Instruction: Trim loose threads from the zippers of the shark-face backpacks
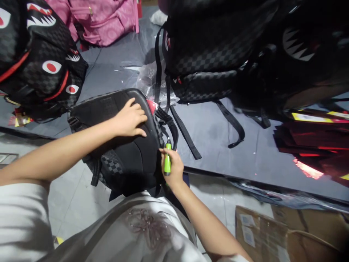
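A black checkered backpack [128, 145] lies tilted at the table's front edge, its padded back panel facing up. My left hand [131, 118] rests open on that panel, fingers loosely spread. In my right hand [173, 165] is a bright green pen-shaped tool [168, 160], its narrow tip pointing away from me; its exact kind is unclear. The right thumb is close to the bag's right edge; whether it touches is unclear. Black straps [171, 127] loop out just beyond that hand, and a red tag [152, 106] shows at the bag's upper right edge.
Black shark-face backpacks [40, 65] stand at left, a pink backpack [106, 22] behind. More black checkered bags [207, 54] fill the back right, straps trailing over the grey table [218, 149]. Dark red tags [313, 142] lie at right. Cardboard boxes [261, 233] sit on the floor below.
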The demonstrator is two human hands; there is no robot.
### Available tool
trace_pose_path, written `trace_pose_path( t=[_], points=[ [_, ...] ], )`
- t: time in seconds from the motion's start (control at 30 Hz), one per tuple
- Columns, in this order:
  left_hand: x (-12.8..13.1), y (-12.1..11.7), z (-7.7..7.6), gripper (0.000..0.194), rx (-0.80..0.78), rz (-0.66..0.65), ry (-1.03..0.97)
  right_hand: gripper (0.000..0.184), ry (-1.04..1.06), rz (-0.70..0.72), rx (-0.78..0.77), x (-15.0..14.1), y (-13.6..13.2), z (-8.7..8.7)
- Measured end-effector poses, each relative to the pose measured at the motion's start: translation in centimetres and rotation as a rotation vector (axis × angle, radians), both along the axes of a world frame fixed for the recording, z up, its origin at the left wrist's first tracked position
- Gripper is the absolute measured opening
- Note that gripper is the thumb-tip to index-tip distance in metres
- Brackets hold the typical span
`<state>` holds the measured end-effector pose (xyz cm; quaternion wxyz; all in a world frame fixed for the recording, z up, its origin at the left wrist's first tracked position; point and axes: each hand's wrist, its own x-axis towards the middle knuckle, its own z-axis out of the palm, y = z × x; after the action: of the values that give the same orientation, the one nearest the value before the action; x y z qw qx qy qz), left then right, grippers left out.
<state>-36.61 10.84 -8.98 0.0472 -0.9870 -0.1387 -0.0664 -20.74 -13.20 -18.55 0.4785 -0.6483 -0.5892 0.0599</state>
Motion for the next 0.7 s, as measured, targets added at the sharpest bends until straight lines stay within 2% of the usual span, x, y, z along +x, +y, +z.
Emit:
trace_pose_path(
  t=[0.07,0.17,0.23,0.3,0.4,0.53,0.7],
  points=[
    [0.5,-2.6,-0.9,0.055,-0.055,0.041,-0.037,0.020,0.290,-0.047,-0.035,-0.1,1.2,2.5],
    [0.8,-5.0,-1.8,0.041,-0.111,0.096,-0.120,0.026,0.603,0.014,-0.071,-0.3,3.3,5.4],
    [0.7,-5.6,-2.4,0.033,-0.141,0.078,-0.182,0.035,0.715,0.055,-0.064,-0.3,4.5,6.3],
    [0.5,-5.9,-2.9,0.028,-0.159,0.017,-0.247,0.041,0.777,0.043,-0.089,-0.2,5.2,6.5],
    [0.6,-6.7,-3.5,0.024,-0.169,-0.083,-0.346,0.036,0.730,-0.053,-0.161,0.1,4.9,6.0],
    [2.0,-8.2,-3.6,0.016,-0.204,-0.162,-0.404,0.031,0.563,-0.238,-0.159,0.9,3.0,5.6],
    [4.3,-9.3,-3.1,0.008,-0.286,-0.224,-0.406,0.030,0.501,-0.331,-0.162,1.6,1.0,5.1]
  ],
)
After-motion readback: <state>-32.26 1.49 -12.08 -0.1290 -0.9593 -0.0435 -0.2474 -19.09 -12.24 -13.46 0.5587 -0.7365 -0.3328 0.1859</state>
